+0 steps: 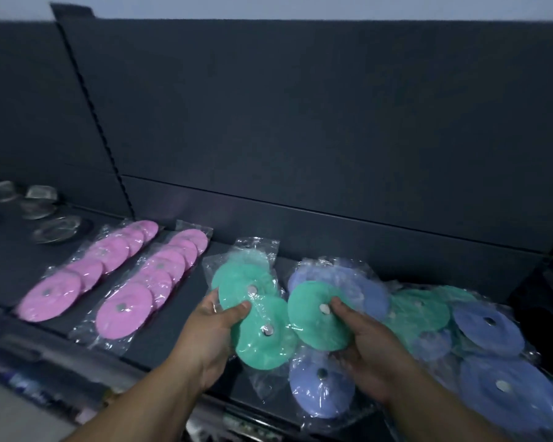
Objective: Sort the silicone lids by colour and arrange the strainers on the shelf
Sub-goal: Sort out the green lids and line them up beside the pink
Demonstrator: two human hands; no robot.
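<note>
Head view: a dark shelf (160,342) is running left to right under a tall dark back panel (300,106), and it is carrying everything else. Far right and near right, a loose heap of bagged lids (479,339) is sprawling across the shelf — blue ones mostly, with a few green showing between them. At left, two neat rows of pink lids are lying in clear bags, the left pink row (87,272) and the right pink row (154,282) side by side, each overlapping from near to far. Between the pink rows and the heap, a green stack (240,275) is sitting in its bags.

The left hand (211,333) is gripping a bagged green lid (262,330) at the near end of that stack, thumb pressing on top and fingers hidden beneath. The right hand (371,349) is holding a second green lid (316,314) tilted up off the pile, thumb tip beside its small white centre knob — fingers curled under the rim. Just near of it, a single blue lid (320,387) is lying in its bag at the shelf's front edge.

Far left, small and blurred, the metal strainers (55,229) are resting on the shelf beside some clear pieces I cannot identify.
</note>
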